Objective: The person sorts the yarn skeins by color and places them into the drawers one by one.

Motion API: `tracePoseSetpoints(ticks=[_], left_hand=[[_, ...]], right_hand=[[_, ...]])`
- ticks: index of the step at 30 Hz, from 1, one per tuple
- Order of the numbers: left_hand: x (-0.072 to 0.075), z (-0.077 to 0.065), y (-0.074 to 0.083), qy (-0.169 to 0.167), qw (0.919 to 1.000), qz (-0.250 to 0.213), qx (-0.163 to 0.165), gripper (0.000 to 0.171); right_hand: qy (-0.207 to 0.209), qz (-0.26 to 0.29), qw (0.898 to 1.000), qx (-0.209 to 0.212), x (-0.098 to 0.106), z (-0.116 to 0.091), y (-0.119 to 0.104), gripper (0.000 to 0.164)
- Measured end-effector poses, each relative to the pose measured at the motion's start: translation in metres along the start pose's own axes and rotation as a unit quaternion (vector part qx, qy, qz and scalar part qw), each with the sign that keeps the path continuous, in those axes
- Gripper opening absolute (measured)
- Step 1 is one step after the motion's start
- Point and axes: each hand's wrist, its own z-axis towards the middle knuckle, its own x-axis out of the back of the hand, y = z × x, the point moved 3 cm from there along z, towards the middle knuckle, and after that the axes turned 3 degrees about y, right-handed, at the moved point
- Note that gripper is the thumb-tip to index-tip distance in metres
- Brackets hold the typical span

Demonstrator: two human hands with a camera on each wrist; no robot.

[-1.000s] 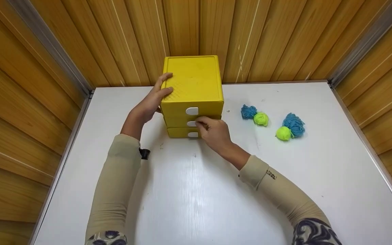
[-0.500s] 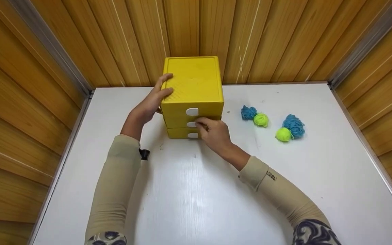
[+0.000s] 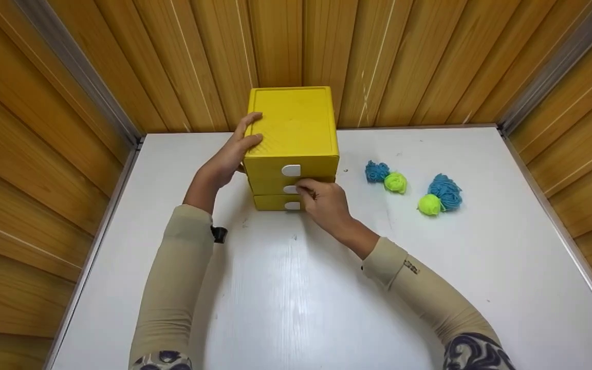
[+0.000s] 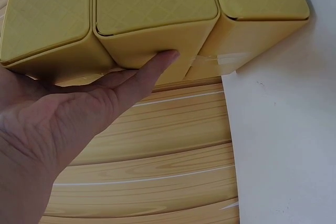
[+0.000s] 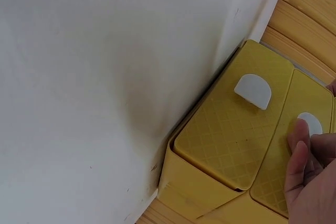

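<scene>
A yellow three-drawer unit [image 3: 296, 121] stands on the white table against the back wall. My left hand [image 3: 229, 154] braces its left side, with the thumb and a finger over the top edge. In the left wrist view, an extended finger [image 4: 149, 72] presses along the unit's side, across the drawers. My right hand [image 3: 327, 203] pinches the white tab handle [image 3: 290, 189] of the middle drawer [image 5: 286, 145]. Part of that handle is hidden behind the fingers. All three drawers look closed in the head view. The bottom drawer [image 5: 231, 124] shows its own white handle [image 5: 253, 90].
Right of the unit lie a small blue yarn ball [image 3: 376, 171] and a neon-yellow one [image 3: 395, 182], side by side. Farther right, a larger blue yarn ball [image 3: 445, 192] sits beside another neon-yellow ball [image 3: 429, 204]. Wood-patterned walls [image 3: 429, 61] bound the table at the back and sides.
</scene>
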Motion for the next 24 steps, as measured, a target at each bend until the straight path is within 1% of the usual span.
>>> tracePoseSetpoints(ticks=[3, 8, 17, 21, 24], left_hand=[[-0.0003, -0.0003, 0.0009, -0.001, 1.0, -0.002, -0.007, 0.057], [-0.0005, 0.0004, 0.003, -0.003, 1.0, -0.003, -0.004, 0.057], [-0.0008, -0.0005, 0.0005, -0.007, 1.0, -0.001, 0.003, 0.057], [-0.0016, -0.0005, 0.0007, -0.006, 1.0, -0.004, 0.002, 0.056], [-0.0007, -0.0005, 0.0006, -0.004, 1.0, -0.002, 0.003, 0.057]], right_hand=[[0.002, 0.002, 1.0, 0.001, 0.0002, 0.0001, 0.0003, 0.011], [0.0, 0.007, 1.0, -0.009, 0.0007, 0.0001, -0.001, 0.012], [-0.012, 0.01, 1.0, -0.016, 0.0007, -0.0018, -0.0012, 0.012], [-0.01, 0.007, 1.0, -0.012, 0.001, -0.0015, -0.0005, 0.011], [-0.015, 0.003, 1.0, -0.005, 0.0007, -0.0012, -0.0007, 0.012]])
